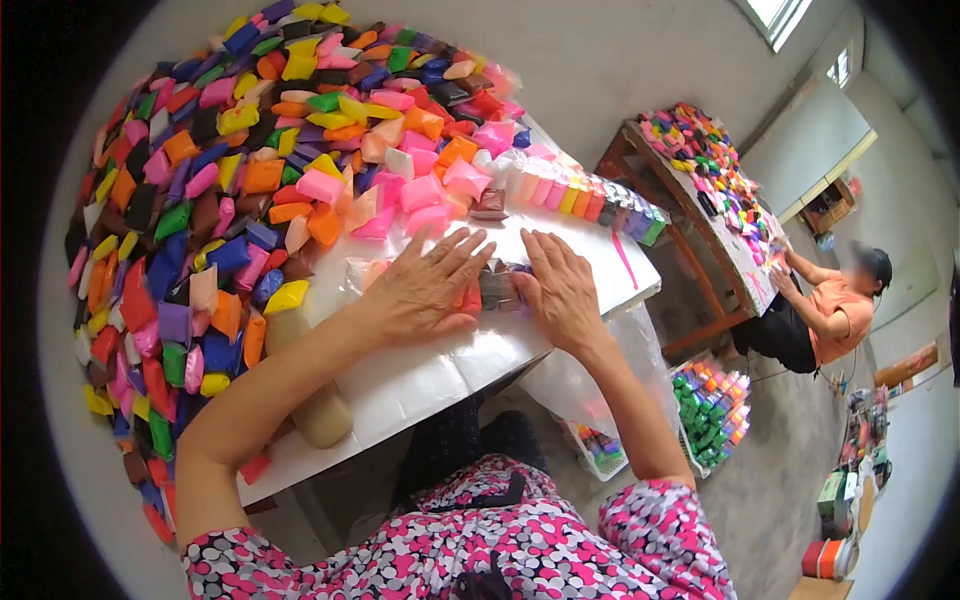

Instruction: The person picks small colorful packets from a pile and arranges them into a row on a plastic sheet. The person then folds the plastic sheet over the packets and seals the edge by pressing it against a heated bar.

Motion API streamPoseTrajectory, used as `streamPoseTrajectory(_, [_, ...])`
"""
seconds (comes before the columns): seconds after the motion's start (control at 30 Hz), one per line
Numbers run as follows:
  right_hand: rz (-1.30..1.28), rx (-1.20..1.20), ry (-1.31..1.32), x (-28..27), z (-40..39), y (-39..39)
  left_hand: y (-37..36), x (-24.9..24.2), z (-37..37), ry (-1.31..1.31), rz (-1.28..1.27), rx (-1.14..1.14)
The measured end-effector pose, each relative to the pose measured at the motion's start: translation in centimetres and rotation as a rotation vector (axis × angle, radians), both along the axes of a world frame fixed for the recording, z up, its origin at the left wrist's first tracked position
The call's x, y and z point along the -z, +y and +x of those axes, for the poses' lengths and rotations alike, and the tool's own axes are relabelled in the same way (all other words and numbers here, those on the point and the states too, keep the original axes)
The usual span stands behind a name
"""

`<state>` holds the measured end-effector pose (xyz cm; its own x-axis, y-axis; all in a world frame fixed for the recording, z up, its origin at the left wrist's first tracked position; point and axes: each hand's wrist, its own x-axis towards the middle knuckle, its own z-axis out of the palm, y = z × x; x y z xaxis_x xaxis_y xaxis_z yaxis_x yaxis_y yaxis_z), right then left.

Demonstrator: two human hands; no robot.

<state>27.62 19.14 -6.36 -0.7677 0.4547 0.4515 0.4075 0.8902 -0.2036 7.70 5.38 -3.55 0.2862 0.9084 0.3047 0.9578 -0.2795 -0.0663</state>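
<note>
My left hand (425, 285) lies over a short row of small plastic-wrapped packets on the white tabletop (410, 370), its fingers stretched out. An orange-red packet (468, 298) shows beneath its thumb side. Between my hands sits a dark packet (498, 287) in clear wrap. My right hand (562, 290) is at the row's right end, fingers extended and thumb against the packets. Part of the row is hidden under my hands. Just beyond, a loose brown packet (489, 205) lies near pink packets (425, 190). Finished-looking clear-wrapped rows of coloured packets (580, 200) lie at the far right.
A large heap of coloured packets (230, 180) covers the table's left and back. A tan cylinder (322, 415) lies near the front edge. Below right are a clear plastic bag (600, 370) and a filled basket (710, 410). Another person (840, 310) sits at a second table (720, 230).
</note>
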Motion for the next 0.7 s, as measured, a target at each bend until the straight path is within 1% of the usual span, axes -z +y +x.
streamPoseTrajectory(0.07, [-0.071, 0.043, 0.028, 0.3, 1.6, -0.2, -1.2, 0.2, -0.9, 0.023, -0.039, -0.046])
streamPoseTrajectory(0.1, [-0.061, 0.088, -0.016, 0.1, 2.2, -0.3, -1.9, 0.2, -1.5, 0.038, -0.060, -0.067])
streamPoseTrajectory(0.17, [-0.034, 0.176, -0.103, -0.7, 3.5, -0.3, -4.0, 0.2, -1.8, -0.019, -0.041, -0.112])
streamPoseTrajectory(0.2, [-0.009, 0.190, -0.079, -1.3, 3.8, -0.1, -4.6, -0.2, -1.7, -0.045, -0.026, -0.134])
streamPoseTrajectory(0.3, [0.045, 0.208, 0.081, -3.4, 3.0, -0.5, -4.8, -1.5, -1.2, -0.099, 0.166, -0.394])
streamPoseTrajectory(0.33, [0.047, 0.167, 0.140, -4.9, 1.5, -1.6, -4.3, -1.8, -1.2, -0.093, 0.230, -0.409])
streamPoseTrajectory(0.4, [0.103, -0.003, 0.191, -5.8, -2.2, -2.5, -2.9, -2.6, -1.2, -0.081, 0.361, -0.434])
streamPoseTrajectory(0.43, [0.178, -0.039, 0.224, -5.1, -4.4, -2.6, -2.9, -1.9, -1.4, -0.127, 0.230, -0.421])
streamPoseTrajectory(0.5, [0.329, -0.105, 0.114, -3.4, -6.6, -2.8, -3.4, 0.2, -2.7, -0.208, -0.028, -0.394])
streamPoseTrajectory(0.6, [0.036, 0.023, -0.110, -2.8, -4.1, -2.3, -5.2, 1.1, -4.1, -0.047, 0.105, -0.317])
streamPoseTrajectory(0.7, [-0.337, -0.026, -0.292, -5.1, -0.3, 0.7, -5.4, -1.6, -4.2, -0.222, -0.203, -0.398])
